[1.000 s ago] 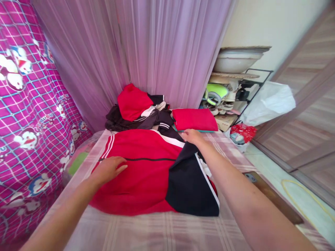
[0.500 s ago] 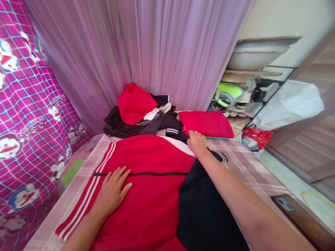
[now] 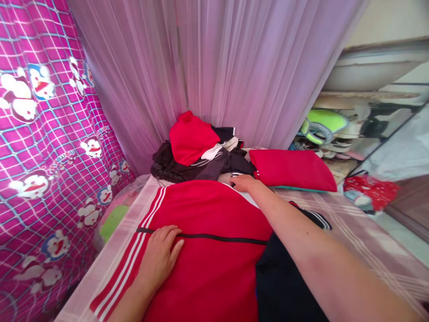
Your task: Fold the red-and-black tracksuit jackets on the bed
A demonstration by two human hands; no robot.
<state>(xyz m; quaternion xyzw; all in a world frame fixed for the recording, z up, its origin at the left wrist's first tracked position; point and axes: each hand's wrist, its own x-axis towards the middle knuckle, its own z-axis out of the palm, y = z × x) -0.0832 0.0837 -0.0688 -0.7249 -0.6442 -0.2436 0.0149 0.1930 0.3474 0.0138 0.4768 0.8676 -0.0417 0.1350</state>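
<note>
A red jacket (image 3: 214, 210) with white stripes and a black zip line lies spread on a checked bed surface (image 3: 362, 232); its right part is black. My left hand (image 3: 161, 257) lies flat on the red cloth by the zip, fingers stretched out. My right hand (image 3: 243, 183) rests at the jacket's far edge near its white collar, fingers extended and low on the cloth. A folded red garment (image 3: 291, 170) sits just right of that hand. A heap of red, black and white clothes (image 3: 197, 150) is behind it.
Sheer mauve curtains (image 3: 234, 67) hang behind the bed. A pink cartoon-print sheet (image 3: 43, 147) covers the left side. At the right stands a rack with shoes (image 3: 325, 125), a basin on top, and a red bag (image 3: 368, 192) on the floor.
The view has shifted closer and leftward. My right hand slid left along the jacket's far edge toward the collar. My left hand stays flat on the red cloth by the zip.
</note>
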